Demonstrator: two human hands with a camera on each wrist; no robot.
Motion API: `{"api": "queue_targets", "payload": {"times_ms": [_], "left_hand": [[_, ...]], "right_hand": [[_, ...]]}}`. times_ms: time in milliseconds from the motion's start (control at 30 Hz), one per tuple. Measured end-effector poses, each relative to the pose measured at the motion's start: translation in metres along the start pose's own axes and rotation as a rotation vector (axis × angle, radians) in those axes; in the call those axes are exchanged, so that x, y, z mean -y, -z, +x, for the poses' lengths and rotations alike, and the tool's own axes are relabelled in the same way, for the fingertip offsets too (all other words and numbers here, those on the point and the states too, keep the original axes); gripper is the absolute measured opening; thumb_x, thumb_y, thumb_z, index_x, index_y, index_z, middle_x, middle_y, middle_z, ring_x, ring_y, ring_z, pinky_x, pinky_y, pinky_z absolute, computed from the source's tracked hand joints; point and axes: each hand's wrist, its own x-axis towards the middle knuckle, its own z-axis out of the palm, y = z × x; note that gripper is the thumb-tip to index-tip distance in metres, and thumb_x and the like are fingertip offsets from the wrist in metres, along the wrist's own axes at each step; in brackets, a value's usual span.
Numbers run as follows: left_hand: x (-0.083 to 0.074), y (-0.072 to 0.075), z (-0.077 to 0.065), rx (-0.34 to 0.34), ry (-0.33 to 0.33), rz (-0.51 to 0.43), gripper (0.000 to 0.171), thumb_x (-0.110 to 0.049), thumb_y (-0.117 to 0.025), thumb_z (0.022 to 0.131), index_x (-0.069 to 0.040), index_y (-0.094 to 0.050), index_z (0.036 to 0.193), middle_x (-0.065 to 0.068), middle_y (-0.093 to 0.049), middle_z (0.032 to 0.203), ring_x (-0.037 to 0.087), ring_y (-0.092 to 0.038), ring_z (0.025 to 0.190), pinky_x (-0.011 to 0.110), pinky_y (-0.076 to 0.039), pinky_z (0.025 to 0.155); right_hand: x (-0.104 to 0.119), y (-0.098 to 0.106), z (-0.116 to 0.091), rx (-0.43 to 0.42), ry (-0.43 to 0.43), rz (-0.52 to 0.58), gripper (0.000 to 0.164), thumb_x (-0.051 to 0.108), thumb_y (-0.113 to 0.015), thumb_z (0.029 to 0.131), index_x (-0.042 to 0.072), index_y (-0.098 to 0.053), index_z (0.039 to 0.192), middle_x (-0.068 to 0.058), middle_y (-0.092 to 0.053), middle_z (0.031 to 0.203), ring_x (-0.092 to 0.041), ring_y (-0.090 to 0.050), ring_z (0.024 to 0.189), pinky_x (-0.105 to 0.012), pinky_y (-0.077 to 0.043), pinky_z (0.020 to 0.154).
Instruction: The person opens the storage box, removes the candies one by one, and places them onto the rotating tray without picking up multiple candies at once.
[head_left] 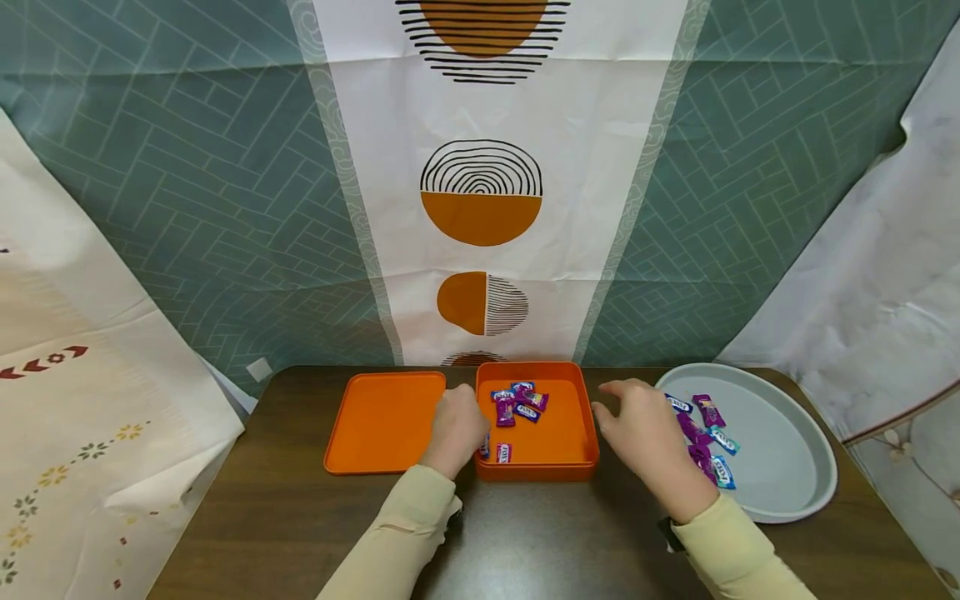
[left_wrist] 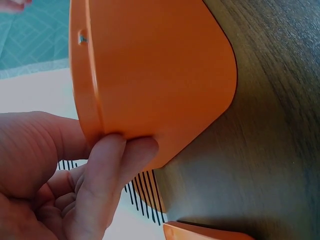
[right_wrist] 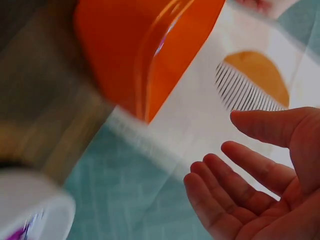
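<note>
An orange box (head_left: 555,429) stands on the table, with several small wrapped candies (head_left: 506,411) on its floor. My left hand (head_left: 459,425) is at the box's left wall. In the left wrist view its thumb and fingers (left_wrist: 107,155) pinch the rim of the orange box (left_wrist: 165,70). My right hand (head_left: 641,425) is in the air between the box and a round grey tray (head_left: 787,467); its fingers are spread and hold nothing, as the right wrist view shows. More wrapped candies (head_left: 705,437) lie on the tray's left side, partly behind the right hand and forearm.
A flat orange lid-like tray (head_left: 390,421) lies left of the box. Patterned cloth (head_left: 480,317) hangs right behind the table's back edge. The dark wooden table (head_left: 300,533) carries everything, and the round tray sits near its right edge.
</note>
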Motion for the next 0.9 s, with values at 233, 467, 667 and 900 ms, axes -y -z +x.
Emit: {"api": "queue_targets", "payload": {"times_ms": [233, 467, 667, 900], "left_hand": [[0.001, -0.001, 0.000, -0.005, -0.008, -0.012, 0.025, -0.014, -0.075, 0.073, -0.002, -0.062, 0.090, 0.005, -0.057, 0.071, 0.017, -0.052, 0.053, 0.025, -0.046, 0.043], [0.000, 0.001, -0.001, -0.003, 0.010, -0.013, 0.029, -0.015, -0.076, 0.072, -0.001, -0.062, 0.093, 0.006, -0.057, 0.073, 0.017, -0.052, 0.053, 0.026, -0.047, 0.044], [0.001, 0.000, -0.001, -0.004, 0.009, -0.020, 0.026, -0.013, -0.076, 0.072, -0.002, -0.061, 0.090, 0.005, -0.055, 0.069, 0.017, -0.052, 0.051, 0.024, -0.045, 0.042], [0.003, -0.001, 0.001, -0.016, -0.019, -0.018, 0.020, -0.011, -0.073, 0.071, -0.003, -0.059, 0.083, 0.004, -0.052, 0.064, 0.017, -0.051, 0.049, 0.024, -0.043, 0.039]], "right_hand": [[0.037, -0.035, 0.007, 0.109, 0.025, 0.019, 0.033, 0.025, -0.073, 0.076, 0.005, -0.068, 0.102, -0.009, -0.063, 0.099, -0.027, -0.058, 0.092, -0.042, -0.046, 0.085], [0.056, -0.070, 0.008, 0.260, 0.001, 0.053, 0.036, 0.027, -0.077, 0.073, 0.007, -0.069, 0.103, -0.007, -0.064, 0.100, -0.024, -0.059, 0.093, -0.039, -0.047, 0.083], [0.062, -0.087, 0.009, 0.372, -0.024, 0.082, 0.023, 0.025, -0.077, 0.073, 0.009, -0.068, 0.087, -0.003, -0.062, 0.080, -0.019, -0.056, 0.072, -0.032, -0.050, 0.064], [0.069, -0.101, 0.009, 0.469, -0.031, 0.064, 0.029, 0.033, -0.078, 0.071, 0.013, -0.056, 0.071, 0.002, -0.049, 0.062, -0.017, -0.045, 0.054, -0.028, -0.040, 0.047]]}}
